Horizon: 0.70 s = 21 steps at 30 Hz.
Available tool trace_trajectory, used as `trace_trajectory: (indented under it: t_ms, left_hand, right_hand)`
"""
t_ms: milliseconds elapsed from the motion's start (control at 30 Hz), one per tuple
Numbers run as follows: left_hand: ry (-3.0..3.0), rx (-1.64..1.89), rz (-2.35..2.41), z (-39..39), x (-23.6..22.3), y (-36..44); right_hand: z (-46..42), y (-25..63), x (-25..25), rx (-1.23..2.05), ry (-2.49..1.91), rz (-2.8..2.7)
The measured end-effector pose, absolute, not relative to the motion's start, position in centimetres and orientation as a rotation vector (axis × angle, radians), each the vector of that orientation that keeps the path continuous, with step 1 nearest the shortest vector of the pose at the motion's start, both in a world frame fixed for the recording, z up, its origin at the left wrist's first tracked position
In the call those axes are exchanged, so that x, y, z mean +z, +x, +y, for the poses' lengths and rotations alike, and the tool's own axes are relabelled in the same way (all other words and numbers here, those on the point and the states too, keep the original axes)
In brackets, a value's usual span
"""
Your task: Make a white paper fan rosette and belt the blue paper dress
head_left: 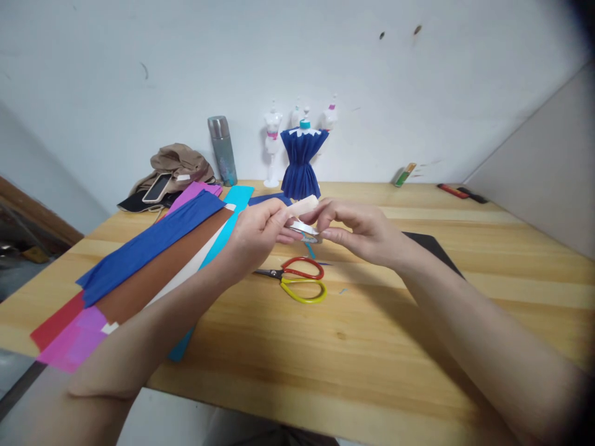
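White roll (304, 230), held up over the bench (372, 359), and it's the left hand (258, 230) doing the gripping, fingers clamped on it with a pale strip (304, 205) jutting out just above! Right hand (356, 228) is in at the roll's other end, thumb and forefinger close to its rim; whether they pinch anything, I can't tell. Judging it, a steady left hold and light right fingertips should spare the strip a crease. Watch those scissors (281, 274) below the fingers, blades pointing left, and the dark blue dress (303, 164) just beyond. Layered paper (153, 244) crowds the left; roomier going looks rightward and nearer, where wood runs to the bench's front edge.
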<state>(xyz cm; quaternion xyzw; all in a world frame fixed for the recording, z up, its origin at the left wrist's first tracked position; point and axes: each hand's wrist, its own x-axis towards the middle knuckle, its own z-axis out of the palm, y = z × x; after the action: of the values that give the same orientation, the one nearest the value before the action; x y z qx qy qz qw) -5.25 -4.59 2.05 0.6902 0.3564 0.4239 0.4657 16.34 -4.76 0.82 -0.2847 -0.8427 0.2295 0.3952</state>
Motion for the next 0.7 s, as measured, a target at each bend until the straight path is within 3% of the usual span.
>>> trace_trajectory:
  t_ms: [700]
  left_hand:
    - [1.684, 1.166, 0.881, -3.7, 2.1, -5.7]
  right_hand:
    - [-3.6, 18.8, 0.4, 0.875, -0.764, -1.978]
